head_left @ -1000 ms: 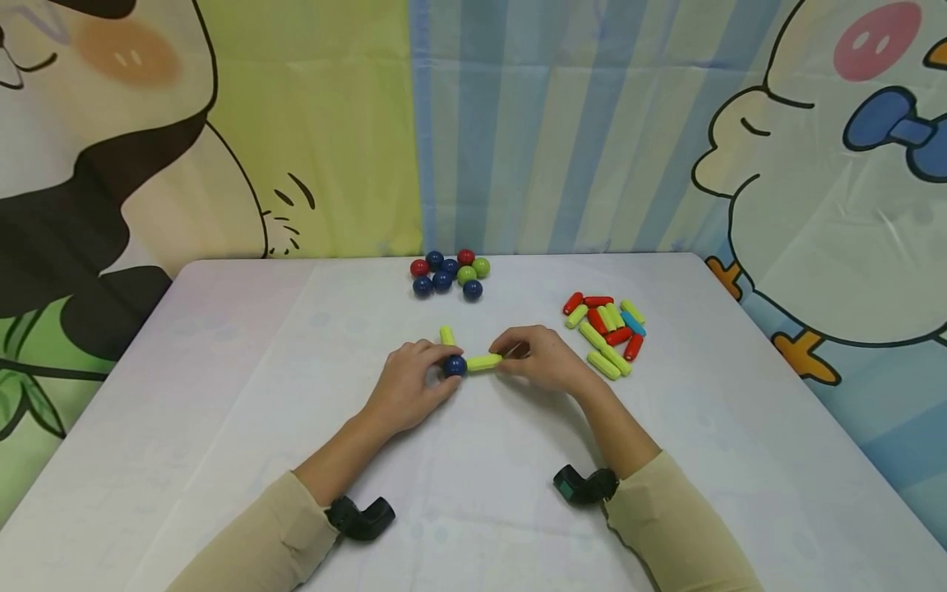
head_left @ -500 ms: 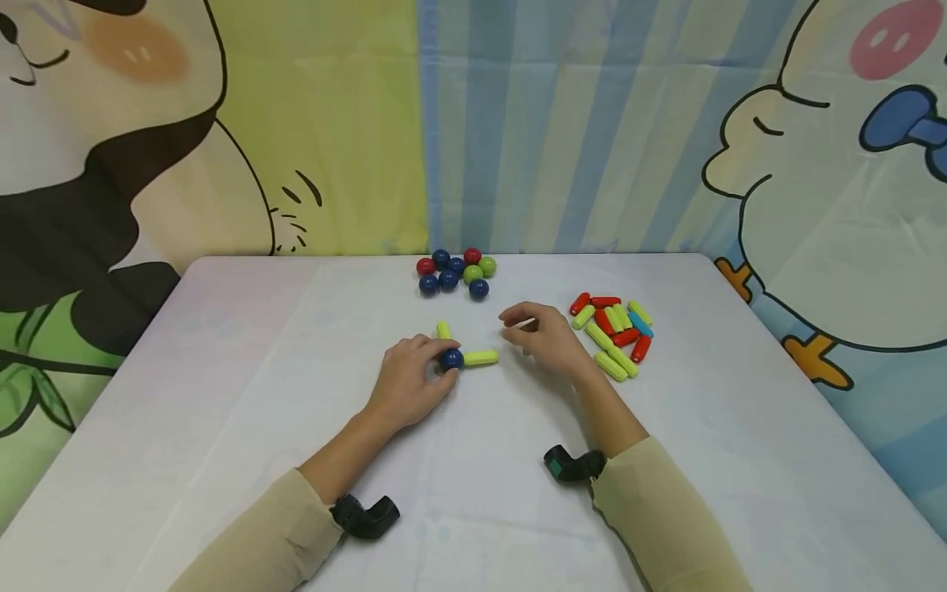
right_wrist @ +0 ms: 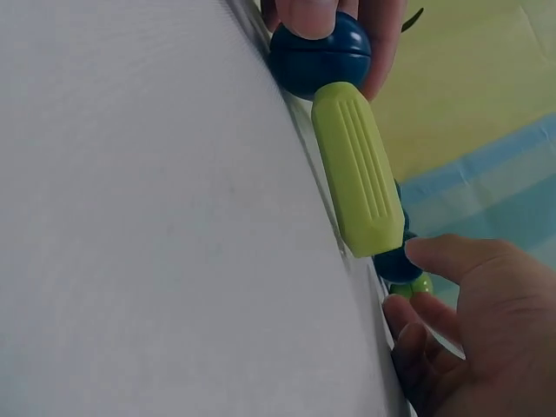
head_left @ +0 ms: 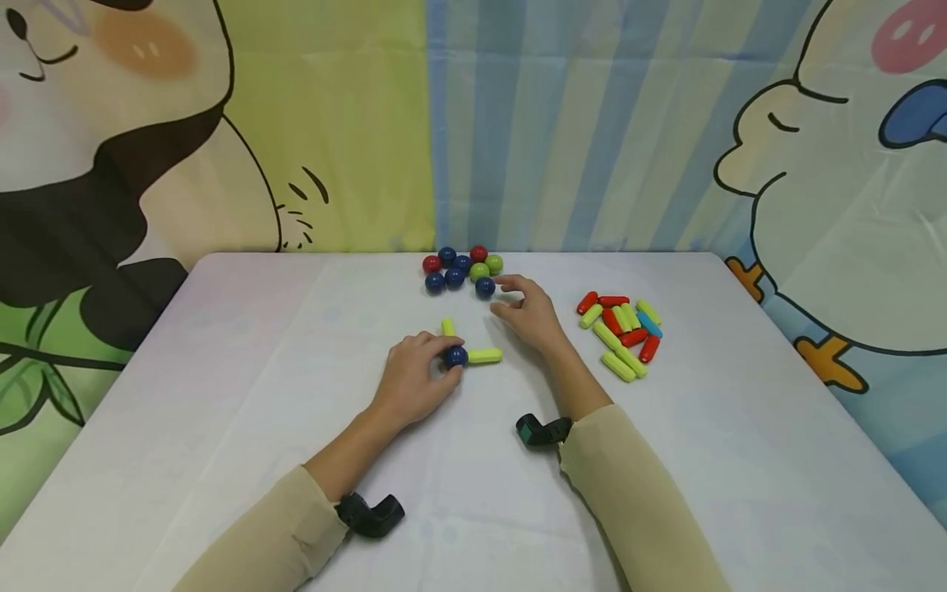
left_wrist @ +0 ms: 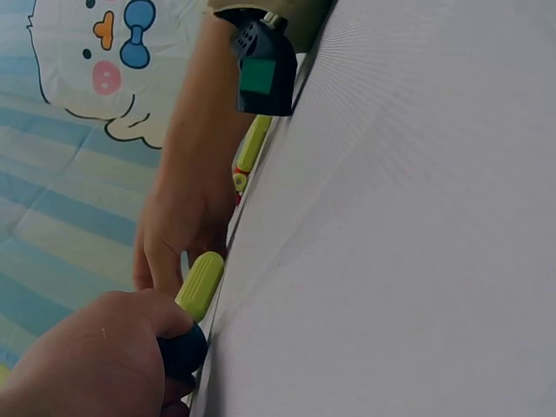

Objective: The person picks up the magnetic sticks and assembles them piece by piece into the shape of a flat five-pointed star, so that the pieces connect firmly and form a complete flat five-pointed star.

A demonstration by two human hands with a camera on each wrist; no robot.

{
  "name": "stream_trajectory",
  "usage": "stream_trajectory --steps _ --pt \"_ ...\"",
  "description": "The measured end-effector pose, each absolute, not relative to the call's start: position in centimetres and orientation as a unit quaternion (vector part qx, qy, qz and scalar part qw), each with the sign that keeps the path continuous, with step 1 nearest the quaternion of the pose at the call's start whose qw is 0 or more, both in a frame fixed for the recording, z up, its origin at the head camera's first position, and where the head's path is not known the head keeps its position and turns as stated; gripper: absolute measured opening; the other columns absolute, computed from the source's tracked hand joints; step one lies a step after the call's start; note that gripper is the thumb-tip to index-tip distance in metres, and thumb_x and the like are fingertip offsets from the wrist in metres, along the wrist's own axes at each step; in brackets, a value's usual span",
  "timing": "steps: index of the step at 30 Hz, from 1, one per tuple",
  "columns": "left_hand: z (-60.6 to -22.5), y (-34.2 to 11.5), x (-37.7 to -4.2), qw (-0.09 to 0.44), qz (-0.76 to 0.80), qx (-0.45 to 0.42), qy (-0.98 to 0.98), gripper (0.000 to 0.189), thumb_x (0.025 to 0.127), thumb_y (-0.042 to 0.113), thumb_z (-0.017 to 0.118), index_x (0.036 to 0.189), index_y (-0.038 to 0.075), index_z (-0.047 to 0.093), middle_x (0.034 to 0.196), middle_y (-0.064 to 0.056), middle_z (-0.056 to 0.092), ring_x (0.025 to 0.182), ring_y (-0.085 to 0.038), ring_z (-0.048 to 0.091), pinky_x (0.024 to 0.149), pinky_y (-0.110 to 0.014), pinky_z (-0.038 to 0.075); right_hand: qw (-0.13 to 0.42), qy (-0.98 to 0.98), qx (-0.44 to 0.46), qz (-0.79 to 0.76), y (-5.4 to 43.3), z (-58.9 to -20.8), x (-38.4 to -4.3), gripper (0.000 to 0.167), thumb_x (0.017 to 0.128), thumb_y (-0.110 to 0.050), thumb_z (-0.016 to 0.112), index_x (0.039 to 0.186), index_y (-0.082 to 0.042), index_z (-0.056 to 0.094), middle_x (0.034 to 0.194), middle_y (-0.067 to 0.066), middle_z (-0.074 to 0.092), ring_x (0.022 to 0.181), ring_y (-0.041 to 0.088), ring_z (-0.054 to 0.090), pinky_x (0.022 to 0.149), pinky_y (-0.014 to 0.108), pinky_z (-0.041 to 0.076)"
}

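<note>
My left hand (head_left: 410, 378) pinches a dark blue ball (head_left: 456, 356) between thumb and fingers, low over the table. Two yellow-green ribbed sticks are joined to that ball: one stick (head_left: 485, 355) points right, while the other stick (head_left: 448, 326) points away toward the back, partly hidden by the fingers. My right hand (head_left: 528, 316) is reaching toward the ball group, its thumb and fingers apart and nothing between them. Its fingertips are right beside a loose blue ball (head_left: 485, 288). In the right wrist view the joined yellow-green stick (right_wrist: 358, 169) shows close up.
At the table's back edge sit several loose balls, among them a red ball (head_left: 432, 264) and a green ball (head_left: 479, 271). To the right lies a pile of red, yellow-green and blue sticks (head_left: 634, 337). Behind the white table (head_left: 244, 395) hangs a cartoon-print curtain (head_left: 355, 123).
My right hand has let go of the right-pointing stick and moved back toward the balls. The left hand keeps its pinch on the blue ball. The view has shifted slightly.
</note>
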State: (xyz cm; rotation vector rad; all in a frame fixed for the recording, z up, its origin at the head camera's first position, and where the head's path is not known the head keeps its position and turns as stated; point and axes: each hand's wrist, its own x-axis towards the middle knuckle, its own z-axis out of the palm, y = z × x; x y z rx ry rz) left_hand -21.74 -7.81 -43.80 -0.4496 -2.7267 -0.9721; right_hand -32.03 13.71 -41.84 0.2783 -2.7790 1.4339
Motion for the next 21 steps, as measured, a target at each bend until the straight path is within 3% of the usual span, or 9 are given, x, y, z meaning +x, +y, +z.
stream_trajectory --steps 4,11,16,21 --pt "-43.7 -7.8 -21.6 0.102 -0.332 -0.152 -0.925 0.039 0.090 0.026 0.074 0.128 0.017 0.073 0.119 -0.009 0.071 0.114 -0.031 0.064 0.104 -0.053 0.047 0.013 -0.904 0.103 0.416 13.0 -42.0 -32.9 0.052 0.095 -0.019 0.071 0.145 -0.020 0.058 0.140 0.014 0.059 0.107 0.033 0.062 0.098 0.048 0.052" --pt "-43.7 -7.4 -21.7 0.100 -0.332 -0.153 -0.925 0.038 0.091 0.026 0.073 0.128 0.018 0.073 0.118 -0.008 0.071 0.112 -0.030 0.064 0.103 -0.052 0.047 0.018 -0.923 0.074 0.377 12.8 -42.1 -33.8 0.050 0.095 -0.023 0.072 0.143 -0.026 0.059 0.133 0.011 0.066 0.126 0.034 0.058 0.108 0.054 0.045" --pt "-43.7 -7.6 -21.8 0.103 -0.324 -0.154 -0.928 0.038 0.091 0.026 0.073 0.128 0.018 0.073 0.118 -0.008 0.071 0.112 -0.030 0.064 0.102 -0.052 0.048 0.019 -0.915 0.053 0.400 12.5 -42.1 -33.9 0.043 0.094 -0.025 0.075 0.135 -0.023 0.064 0.122 0.011 0.069 0.120 0.034 0.060 0.106 0.054 0.045" --pt "-43.7 -7.9 -21.7 0.103 -0.328 -0.152 -0.927 0.038 0.090 0.026 0.074 0.127 0.017 0.073 0.117 -0.008 0.072 0.111 -0.030 0.064 0.102 -0.052 0.048 0.012 -0.905 0.046 0.423 12.2 -42.1 -33.6 0.039 0.095 -0.028 0.075 0.132 -0.019 0.065 0.122 0.013 0.069 0.116 0.032 0.059 0.104 0.052 0.046"
